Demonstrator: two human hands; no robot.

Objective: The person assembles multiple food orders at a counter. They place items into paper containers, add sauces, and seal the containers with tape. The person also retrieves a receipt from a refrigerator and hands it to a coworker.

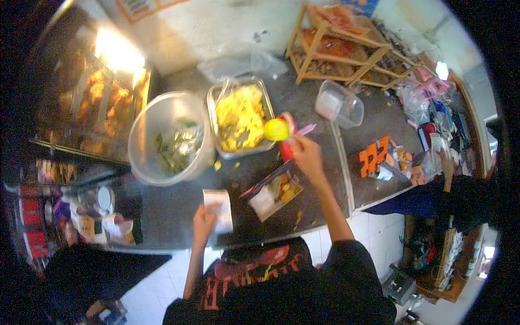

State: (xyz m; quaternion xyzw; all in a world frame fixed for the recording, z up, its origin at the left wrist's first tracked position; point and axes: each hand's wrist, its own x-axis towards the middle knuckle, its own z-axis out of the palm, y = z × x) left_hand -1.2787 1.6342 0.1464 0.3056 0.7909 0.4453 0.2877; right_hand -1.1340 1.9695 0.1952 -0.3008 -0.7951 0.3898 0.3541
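Dark counter (162,216), bucket (155,116) and tray (241,153) beyond: paper (223,212) in left hand (204,221), yellow utensil (277,130) in right hand (307,157)

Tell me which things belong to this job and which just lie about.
Likely in use:
paper slip in left hand
yellow round item at right hand
metal food tray
open food carton

Probably lying about:
wooden rack
clear plastic tub
orange-black box

On my feed I can't make out the right hand's (307,157) grip; the yellow thing (277,130) there is smeared. Print on the pale slip (224,210) blurs, glare blots part of the lit case (81,152), and the dark edge crops the lower-left co-worker (103,273).
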